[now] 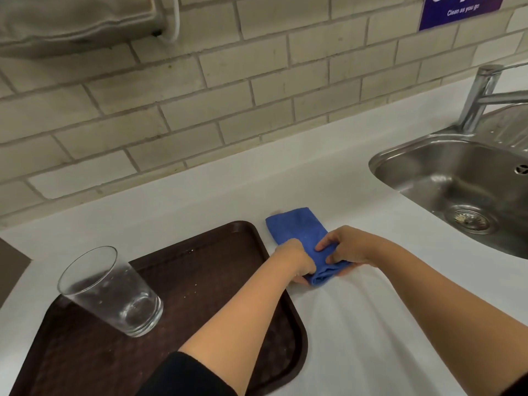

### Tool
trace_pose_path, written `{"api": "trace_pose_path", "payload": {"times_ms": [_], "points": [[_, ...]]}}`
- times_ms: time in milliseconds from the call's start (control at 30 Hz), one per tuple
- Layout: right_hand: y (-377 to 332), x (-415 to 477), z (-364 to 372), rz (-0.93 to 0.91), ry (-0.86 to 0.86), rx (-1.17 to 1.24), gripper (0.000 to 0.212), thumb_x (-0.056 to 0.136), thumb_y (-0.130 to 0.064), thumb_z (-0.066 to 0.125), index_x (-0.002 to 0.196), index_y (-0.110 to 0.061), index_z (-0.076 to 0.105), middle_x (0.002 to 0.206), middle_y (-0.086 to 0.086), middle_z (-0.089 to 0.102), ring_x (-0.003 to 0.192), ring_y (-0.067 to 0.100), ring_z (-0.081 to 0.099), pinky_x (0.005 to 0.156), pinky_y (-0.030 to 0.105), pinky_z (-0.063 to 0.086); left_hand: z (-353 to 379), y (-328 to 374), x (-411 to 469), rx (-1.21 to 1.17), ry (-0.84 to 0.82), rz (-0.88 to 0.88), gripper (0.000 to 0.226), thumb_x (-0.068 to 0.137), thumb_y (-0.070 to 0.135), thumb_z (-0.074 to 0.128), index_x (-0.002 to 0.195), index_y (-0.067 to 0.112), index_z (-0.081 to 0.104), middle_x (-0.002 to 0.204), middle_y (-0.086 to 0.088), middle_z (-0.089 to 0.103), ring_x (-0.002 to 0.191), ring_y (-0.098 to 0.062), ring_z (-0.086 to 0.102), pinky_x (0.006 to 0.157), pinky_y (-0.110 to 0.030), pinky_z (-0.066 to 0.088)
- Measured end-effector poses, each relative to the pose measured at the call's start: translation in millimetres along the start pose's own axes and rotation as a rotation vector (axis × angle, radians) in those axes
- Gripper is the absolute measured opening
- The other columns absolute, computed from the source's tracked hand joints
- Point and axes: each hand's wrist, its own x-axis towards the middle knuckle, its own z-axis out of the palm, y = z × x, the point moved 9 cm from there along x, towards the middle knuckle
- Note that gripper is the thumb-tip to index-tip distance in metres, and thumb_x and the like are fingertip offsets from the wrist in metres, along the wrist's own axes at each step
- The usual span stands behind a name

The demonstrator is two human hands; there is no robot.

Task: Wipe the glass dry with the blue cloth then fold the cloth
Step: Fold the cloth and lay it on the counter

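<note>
The blue cloth [297, 230] lies folded into a narrow strip on the white counter, just right of the tray. My left hand [297, 260] grips its near left edge. My right hand [347, 248] pinches the near right edge, fingers on top of the fabric. The near end of the cloth is bunched between both hands. A clear drinking glass [110, 291] stands upright on the left part of the brown tray [217, 258], well away from both hands.
A steel sink [457, 181] with a tap [480, 95] is set in the counter at the right. A tiled wall runs behind. A purple sign [460, 10] hangs top right, and a beige fabric item [71, 21] top left.
</note>
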Motion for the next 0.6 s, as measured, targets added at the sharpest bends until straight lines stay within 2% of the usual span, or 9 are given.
{"api": "trace_pose_path", "payload": {"times_ms": [33, 67, 100, 133, 200, 267, 367, 500, 600], "points": [[-3.1, -0.5, -0.5, -0.010, 0.004, -0.070, 0.029, 0.082, -0.006, 0.057, 0.108, -0.018, 0.062, 0.114, 0.011, 0.058, 0.080, 0.020, 0.059, 0.066, 0.022, 0.052, -6.4, 4.0, -1.9, 0.121, 0.048, 0.016, 0.010, 0.086, 0.009, 0.051, 0.076, 0.008, 0.050, 0.073, -0.005, 0.048, 0.059, -0.014, 0.043, 0.053, -0.021, 0.035], [-7.1, -0.8, -4.2, -0.026, 0.044, -0.199, 0.030, 0.082, -0.013, 0.058, 0.112, -0.019, 0.061, 0.119, 0.009, 0.055, 0.088, 0.021, 0.059, 0.070, 0.022, 0.050, -14.4, 7.1, 0.2, 0.194, 0.119, 0.047, 0.012, 0.087, 0.012, 0.051, 0.096, 0.005, 0.054, 0.090, -0.008, 0.052, 0.064, -0.015, 0.046, 0.055, -0.023, 0.036], [-12.7, -1.9, -8.9, -0.046, 0.109, -0.365, 0.033, 0.083, -0.020, 0.057, 0.116, -0.021, 0.059, 0.127, 0.009, 0.050, 0.100, 0.024, 0.056, 0.079, 0.025, 0.048, -23.1, 10.2, 2.6, 0.249, 0.203, 0.085, 0.030, 0.087, 0.013, 0.051, 0.116, 0.004, 0.048, 0.114, -0.014, 0.049, 0.077, -0.019, 0.052, 0.061, -0.026, 0.039], [-19.3, -2.9, -10.8, -0.082, 0.172, -0.502, 0.036, 0.084, -0.026, 0.055, 0.119, -0.023, 0.058, 0.135, 0.010, 0.042, 0.113, 0.026, 0.049, 0.089, 0.031, 0.044, -28.5, 12.2, 3.6, 0.279, 0.249, 0.119, 0.045, 0.088, 0.015, 0.053, 0.129, 0.005, 0.039, 0.135, -0.018, 0.036, 0.096, -0.025, 0.054, 0.071, -0.028, 0.042], [-27.2, -4.0, 4.3, -0.182, 0.157, -0.658, 0.045, 0.086, -0.031, 0.050, 0.130, -0.024, 0.048, 0.150, 0.013, 0.021, 0.135, 0.030, 0.027, 0.107, 0.039, 0.031, -32.5, 17.8, 5.2, 0.380, 0.292, 0.204, 0.069, 0.088, 0.024, 0.055, 0.142, 0.004, 0.018, 0.152, -0.021, 0.012, 0.130, -0.035, 0.034, 0.097, -0.033, 0.037], [-19.5, -3.8, 31.9, -0.214, 0.010, -0.760, 0.057, 0.090, -0.033, 0.043, 0.143, -0.026, 0.025, 0.157, 0.012, -0.002, 0.144, 0.030, 0.004, 0.115, 0.042, 0.017, -23.3, 13.7, 13.5, 0.494, 0.209, 0.204, 0.079, 0.090, 0.034, 0.051, 0.146, 0.002, 0.005, 0.156, -0.021, 0.001, 0.142, -0.035, 0.011, 0.113, -0.040, 0.020], [1.3, -4.9, 49.6, -0.129, -0.090, -0.778, 0.064, 0.095, -0.030, 0.033, 0.146, -0.026, -0.005, 0.157, 0.007, -0.018, 0.145, 0.027, -0.012, 0.115, 0.041, 0.015, -14.1, 0.2, 24.9, 0.525, 0.080, 0.124, 0.075, 0.093, 0.044, 0.039, 0.145, 0.000, 0.008, 0.156, -0.019, 0.006, 0.141, -0.031, 0.018, 0.111, -0.041, 0.021], [3.2, -8.9, 52.8, -0.130, -0.083, -0.857, 0.062, 0.097, -0.031, 0.025, 0.145, -0.020, -0.013, 0.156, 0.009, -0.021, 0.144, 0.030, -0.015, 0.116, 0.039, 0.012, -13.3, -0.8, 20.7, 0.520, 0.042, 0.142, 0.076, 0.092, 0.047, 0.037, 0.145, 0.000, 0.010, 0.156, -0.018, 0.007, 0.139, -0.031, 0.023, 0.109, -0.042, 0.022], [0.3, -11.1, 50.9, -0.111, -0.106, -0.901, 0.060, 0.098, -0.032, 0.023, 0.145, -0.019, -0.012, 0.156, 0.011, -0.019, 0.144, 0.030, -0.011, 0.116, 0.039, 0.010, -18.1, 0.5, 10.1, 0.509, 0.097, 0.181, 0.067, 0.092, 0.044, 0.041, 0.142, 0.004, 0.022, 0.155, -0.018, 0.014, 0.138, -0.030, 0.025, 0.109, -0.045, 0.020]]}}
